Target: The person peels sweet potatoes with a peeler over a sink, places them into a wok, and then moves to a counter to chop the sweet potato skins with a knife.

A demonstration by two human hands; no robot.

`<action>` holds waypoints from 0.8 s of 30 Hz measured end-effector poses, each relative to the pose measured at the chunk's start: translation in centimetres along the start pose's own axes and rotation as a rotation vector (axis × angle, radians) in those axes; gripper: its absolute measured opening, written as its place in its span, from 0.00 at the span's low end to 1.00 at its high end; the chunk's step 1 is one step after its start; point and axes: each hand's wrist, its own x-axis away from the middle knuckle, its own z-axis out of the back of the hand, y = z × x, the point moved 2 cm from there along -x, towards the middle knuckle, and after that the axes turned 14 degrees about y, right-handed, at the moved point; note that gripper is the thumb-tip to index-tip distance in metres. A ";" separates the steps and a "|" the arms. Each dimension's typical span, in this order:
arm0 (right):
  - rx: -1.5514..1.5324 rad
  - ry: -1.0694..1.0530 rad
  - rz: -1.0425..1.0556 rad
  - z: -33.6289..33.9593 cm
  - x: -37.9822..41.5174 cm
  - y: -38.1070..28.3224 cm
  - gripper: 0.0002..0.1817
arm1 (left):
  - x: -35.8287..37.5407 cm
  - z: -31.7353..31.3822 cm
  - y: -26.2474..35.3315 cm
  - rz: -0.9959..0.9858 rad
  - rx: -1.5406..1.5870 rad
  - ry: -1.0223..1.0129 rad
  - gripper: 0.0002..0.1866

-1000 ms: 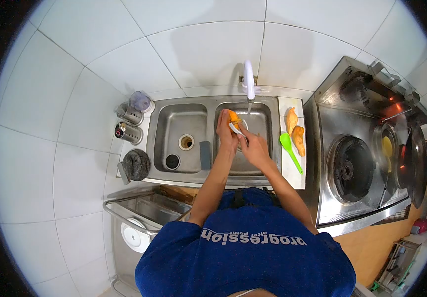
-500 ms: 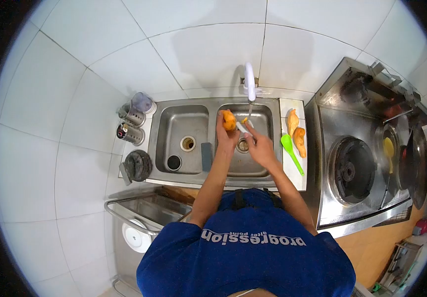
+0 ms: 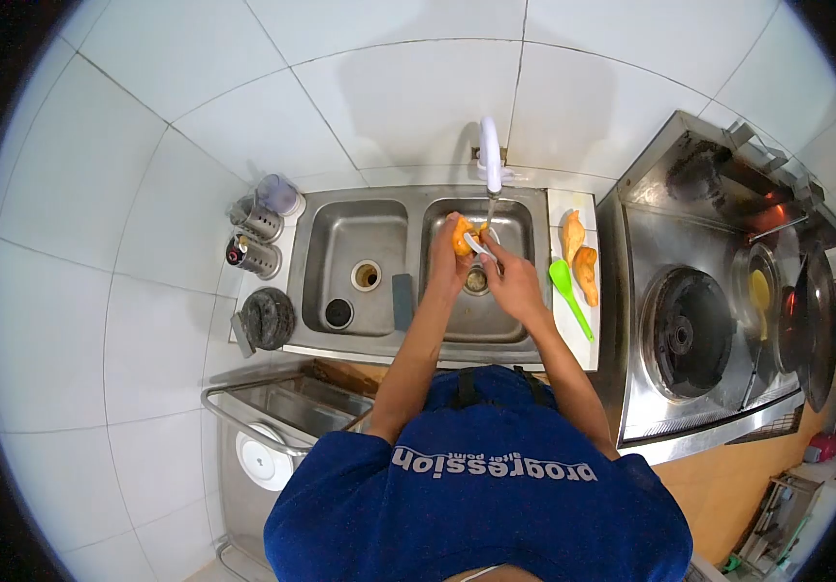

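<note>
Over the right sink basin, my left hand (image 3: 445, 264) is closed around an orange sweet potato (image 3: 463, 235), its fingers partly covering it. My right hand (image 3: 513, 285) grips a white peeler (image 3: 477, 244), and the tool's head lies against the sweet potato's right side. A bit of yellow-orange peel shows beside the blade, though its exact shape is hard to make out. Above both hands, a thin stream runs from the white faucet (image 3: 490, 160). Two more orange sweet potatoes (image 3: 585, 275) rest on the tiled ledge to the right.
A green spoon (image 3: 570, 296) lies on the right ledge, beside the stove burner (image 3: 690, 333). In the left basin (image 3: 355, 228) sits a black drain piece (image 3: 338, 312); a grey block (image 3: 402, 302) stands by the divider. Metal utensil holders (image 3: 261, 258) line the left ledge.
The sweet potato has shifted right and slightly down with my left hand, nearer the peeler. My right hand has moved slightly, bringing the peeler's head against the sweet potato.
</note>
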 end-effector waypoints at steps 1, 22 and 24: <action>0.025 -0.010 0.000 -0.2 0.0 0.0 0.22 | -0.1 0.1 -0.2 0.006 0.019 0.024 0.15; 0.155 -0.005 0.192 -1.6 1.5 -0.9 0.22 | -0.9 0.5 -0.3 0.104 0.153 0.106 0.12; 0.167 -0.003 0.211 -1.5 2.4 -0.7 0.22 | -1.2 0.9 0.8 0.101 0.142 0.004 0.13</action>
